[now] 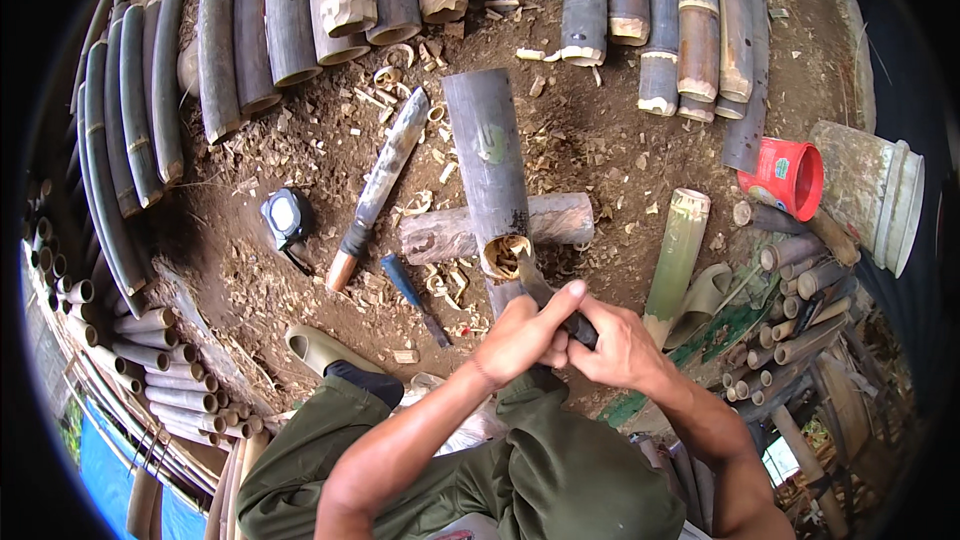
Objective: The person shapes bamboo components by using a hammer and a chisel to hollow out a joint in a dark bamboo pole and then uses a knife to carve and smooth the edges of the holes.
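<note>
Currently, in the head view, both hands grasp one knife: the left hand and right hand each have their grip closed around the knife, its blade at the near mouth of a dark bamboo tube. That tube lies across a log on the dirt ground. Left of it lie a blue-handled tool, a long tool and a tape measure; to its right, green bamboo.
</note>
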Available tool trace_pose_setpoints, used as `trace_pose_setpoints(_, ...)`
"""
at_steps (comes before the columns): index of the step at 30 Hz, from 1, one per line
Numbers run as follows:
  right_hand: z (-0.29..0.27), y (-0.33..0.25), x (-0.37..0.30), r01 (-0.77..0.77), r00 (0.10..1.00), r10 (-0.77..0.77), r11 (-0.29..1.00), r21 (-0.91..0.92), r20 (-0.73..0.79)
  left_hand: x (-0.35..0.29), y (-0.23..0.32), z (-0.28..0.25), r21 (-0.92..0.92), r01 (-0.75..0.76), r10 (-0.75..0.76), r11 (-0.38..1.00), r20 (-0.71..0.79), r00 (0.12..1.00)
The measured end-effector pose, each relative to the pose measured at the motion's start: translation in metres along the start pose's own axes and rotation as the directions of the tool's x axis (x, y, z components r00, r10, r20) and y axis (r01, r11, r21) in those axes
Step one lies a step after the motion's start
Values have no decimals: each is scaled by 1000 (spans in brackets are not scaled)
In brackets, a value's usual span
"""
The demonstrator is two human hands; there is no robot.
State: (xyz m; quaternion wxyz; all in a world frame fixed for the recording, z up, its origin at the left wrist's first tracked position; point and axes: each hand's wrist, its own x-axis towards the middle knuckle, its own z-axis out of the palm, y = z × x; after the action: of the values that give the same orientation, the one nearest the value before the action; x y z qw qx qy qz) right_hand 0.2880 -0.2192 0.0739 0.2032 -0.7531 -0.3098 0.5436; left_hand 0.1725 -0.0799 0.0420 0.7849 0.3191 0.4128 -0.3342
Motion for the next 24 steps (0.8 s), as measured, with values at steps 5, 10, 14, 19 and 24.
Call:
trace_pose_setpoints(5,-28,-1,35,-18,993,32,992,-126,111,25,7,19,-107,-256,222,961,-253,941)
trace_pose_setpoints(10,-67,-66,70,73,921,127,872,-484,368,15,11,18,-531,-364,235,765,-296,926)
trace_pose_setpoints(14,-71,-97,96,336,819,29,785,-521,573,18,-8,11,-861,-350,358,368,-216,908)
trace_pose_setpoints(19,-51,-145,147,604,714,110,403,-688,691,2,20,10,-961,-274,158,23,-267,950)
trace_pose_setpoints(24,-62,-111,138,511,763,140,467,-721,631,17,18,17,-969,-239,215,60,-221,951)
